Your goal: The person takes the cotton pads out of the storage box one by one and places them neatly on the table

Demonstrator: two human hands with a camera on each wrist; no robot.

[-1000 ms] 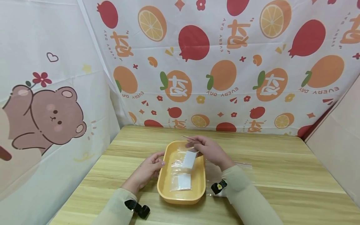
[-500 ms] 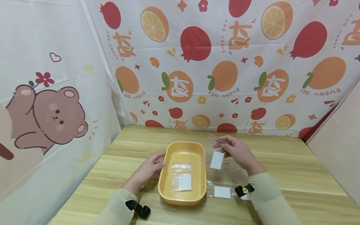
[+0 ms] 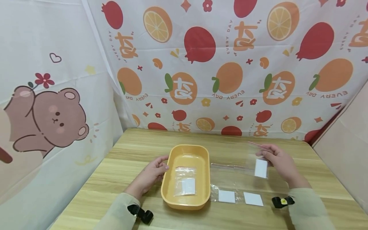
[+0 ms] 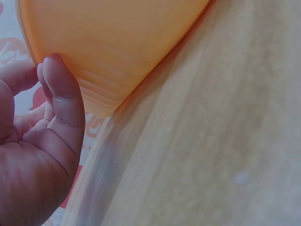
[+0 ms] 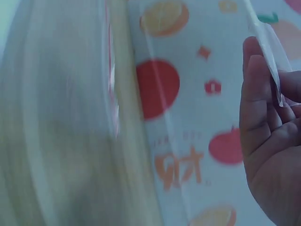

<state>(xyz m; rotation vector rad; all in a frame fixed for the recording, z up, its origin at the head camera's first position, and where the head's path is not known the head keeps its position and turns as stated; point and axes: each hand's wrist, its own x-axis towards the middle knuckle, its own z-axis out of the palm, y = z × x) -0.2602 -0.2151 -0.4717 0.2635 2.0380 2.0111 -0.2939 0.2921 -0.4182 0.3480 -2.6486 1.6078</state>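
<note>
A yellow plastic tray (image 3: 185,204) stands on the table, with a clear zip bag (image 3: 185,172) holding a white square piece lying inside it. My left hand (image 3: 150,174) grips the tray's left rim between thumb and fingers; the left wrist view shows the thumb close against the tray wall (image 4: 122,47). Over on the right, my right hand (image 3: 280,159) pinches a clear zip bag (image 3: 261,168) by its upper part, a white piece hanging low in it. In the right wrist view the thumb and fingers hold the plastic film (image 5: 268,52) seen edge-on.
Right of the tray, two clear zip bags lie side by side on the wooden table (image 3: 115,188), one with a white piece (image 3: 226,196) and the other with another white piece (image 3: 253,198). A fruit-print cloth (image 3: 212,105) hangs behind the table, a bear-print cloth (image 3: 60,121) at left.
My right hand has carried the zip bag out from over the tray to the right, uncovering two bags on the table. My left hand has stayed at the tray rim.
</note>
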